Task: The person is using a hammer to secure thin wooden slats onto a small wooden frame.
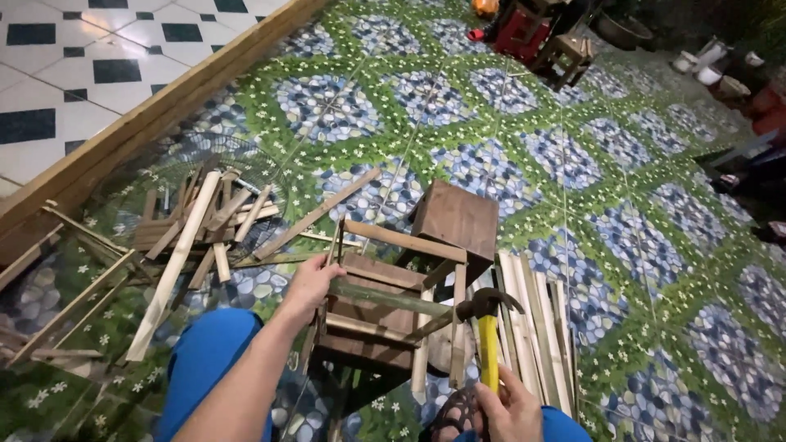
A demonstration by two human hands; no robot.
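A person seated on a floor mat (573, 164) printed with blue stones, green leaves and white flowers worked on a small wooden frame (385, 307) set between blue-clad knees; the frame, built of bamboo and timber slats around a brown box, stood just in front of the person, touching a second brown box (457, 217) behind it; the left hand (309, 282) gripped the frame's near left corner, fingers curled around an upright slat and pressed together; the right hand (512, 409) held a hammer (487, 327) by its yellow handle, fingers wrapped shut around the lower end, thumb side up; the dark claw head rested against the frame's right side, at the end of a slanted green bamboo strip; a row of pale slats (532, 323) lay side by side on the mat just right of the frame, partly behind the hammer; a loose heap of offcuts (196, 225) lay well to the left, with one long pale strip slanting toward the left knee; a wooden beam (155, 115) edged the mat against black-and-white tiles (74, 57); small stools (565, 57) and a red crate (520, 33) stood far off at the top.
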